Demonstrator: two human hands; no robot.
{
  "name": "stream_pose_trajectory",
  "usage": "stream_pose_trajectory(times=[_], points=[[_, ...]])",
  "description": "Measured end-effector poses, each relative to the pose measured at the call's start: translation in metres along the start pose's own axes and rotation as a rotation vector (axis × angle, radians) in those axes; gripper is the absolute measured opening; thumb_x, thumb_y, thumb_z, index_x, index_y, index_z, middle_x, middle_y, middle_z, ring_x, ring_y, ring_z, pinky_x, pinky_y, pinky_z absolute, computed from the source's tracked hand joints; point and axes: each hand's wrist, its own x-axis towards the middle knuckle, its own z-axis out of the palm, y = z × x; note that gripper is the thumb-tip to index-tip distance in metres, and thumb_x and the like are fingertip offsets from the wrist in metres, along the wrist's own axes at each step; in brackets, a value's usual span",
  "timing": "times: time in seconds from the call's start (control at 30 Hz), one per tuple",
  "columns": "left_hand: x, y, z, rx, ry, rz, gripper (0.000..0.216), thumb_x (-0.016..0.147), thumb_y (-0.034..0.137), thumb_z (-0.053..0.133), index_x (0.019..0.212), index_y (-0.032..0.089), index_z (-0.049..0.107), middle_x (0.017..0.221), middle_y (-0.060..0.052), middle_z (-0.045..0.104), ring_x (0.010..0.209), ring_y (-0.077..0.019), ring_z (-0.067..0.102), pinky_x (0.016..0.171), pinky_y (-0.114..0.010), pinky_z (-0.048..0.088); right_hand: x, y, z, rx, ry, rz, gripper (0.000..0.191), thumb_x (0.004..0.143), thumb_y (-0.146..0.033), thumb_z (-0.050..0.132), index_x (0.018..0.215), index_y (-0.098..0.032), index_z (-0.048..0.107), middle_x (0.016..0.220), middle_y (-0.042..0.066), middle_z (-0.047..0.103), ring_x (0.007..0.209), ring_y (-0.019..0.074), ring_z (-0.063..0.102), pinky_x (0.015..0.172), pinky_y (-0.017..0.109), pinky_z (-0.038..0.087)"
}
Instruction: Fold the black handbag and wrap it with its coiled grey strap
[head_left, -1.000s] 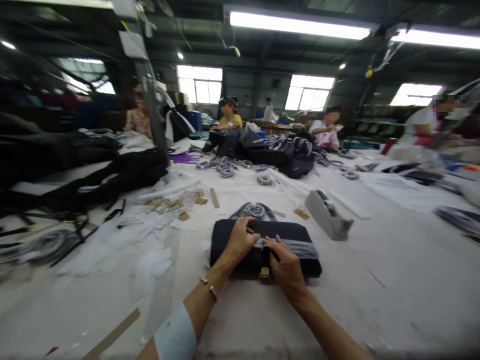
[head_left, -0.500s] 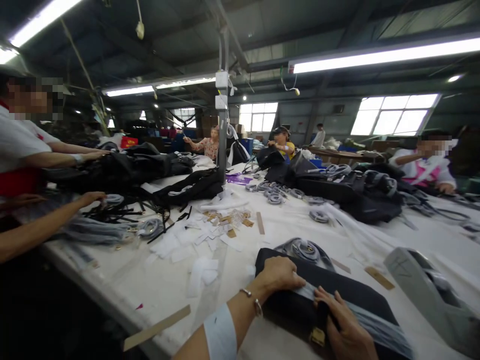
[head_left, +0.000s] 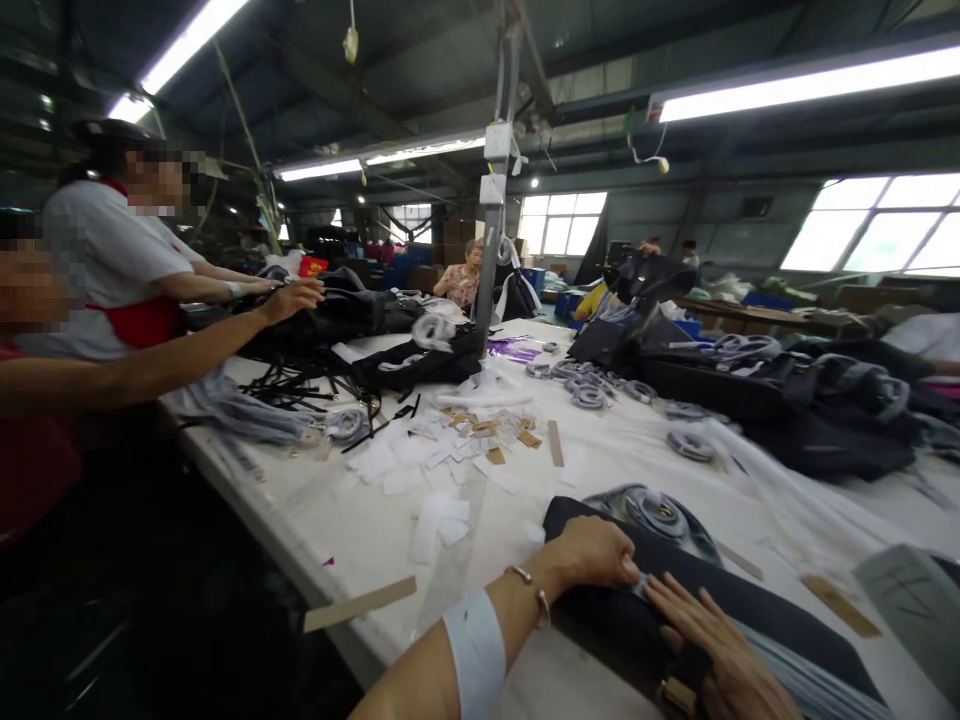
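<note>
A dark folded bag (head_left: 757,610) lies on the white table (head_left: 360,530) right in front of me, with a grey strap (head_left: 810,680) across it and a brass clasp (head_left: 677,694) at its near edge. My left hand (head_left: 596,552) rests closed on the bag's left end, pinching the strap's end. My right hand (head_left: 720,655) lies flat on the bag with fingers spread, pressing the strap just right of the left hand. A coil of grey strap (head_left: 652,510) sits just behind the bag.
Paper slips and brown tags (head_left: 480,435) litter the table's middle. Black bags (head_left: 817,400) and strap coils (head_left: 589,395) pile at the back. Two people at the left reach over black bags (head_left: 330,315). A grey tape dispenser (head_left: 911,600) stands at right. A pole (head_left: 491,220) rises mid-table.
The view has swung left and lower, bringing the people at the left into sight. My hands stay on the bag; the right hand has flattened out along the strap.
</note>
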Motion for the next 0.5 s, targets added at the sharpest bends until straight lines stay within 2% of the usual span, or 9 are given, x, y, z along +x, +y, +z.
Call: stream_pose_trajectory(times=[0.13,0.3,0.4,0.5], points=[[0.000,-0.002,0.003,0.010,0.042,0.010,0.014,0.074,0.032,0.061,0.070,0.021,0.069,0.071,-0.006,0.069,0.069,-0.0208,0.062,0.061,-0.027,0.045,0.017,-0.010,-0.016,0.103,-0.109,0.073,0.045,0.086,-0.032,0.049,0.131,-0.026,0.056,0.135,0.004,0.051,0.126,0.0298,0.046,0.105,0.052,0.040],[0.001,-0.008,0.009,-0.098,0.130,-0.018,0.014,0.072,0.034,0.065,0.076,0.021,0.069,0.074,-0.004,0.068,0.071,-0.0199,0.062,0.063,-0.026,0.045,0.032,-0.025,-0.035,0.153,-0.206,0.149,0.044,0.086,-0.046,0.055,0.128,-0.030,0.058,0.134,0.002,0.051,0.126,0.0295,0.046,0.107,0.048,0.038],[-0.003,-0.009,0.006,-0.190,0.196,0.021,0.009,0.072,0.027,0.064,0.077,0.021,0.068,0.075,-0.003,0.067,0.071,-0.0183,0.061,0.066,-0.026,0.046,0.037,-0.038,-0.046,0.204,-0.263,0.181,0.046,0.089,-0.049,0.052,0.131,-0.031,0.054,0.137,0.002,0.048,0.130,0.0289,0.040,0.110,0.051,0.030],[-0.015,-0.022,-0.006,-0.276,0.308,0.055,0.014,0.077,0.019,0.055,0.084,0.020,0.066,0.088,-0.003,0.068,0.081,-0.0160,0.060,0.077,-0.025,0.046,0.040,-0.049,-0.053,0.266,-0.280,0.209,0.045,0.091,-0.048,0.050,0.133,-0.033,0.051,0.139,0.000,0.047,0.134,0.0281,0.034,0.112,0.054,0.024]])
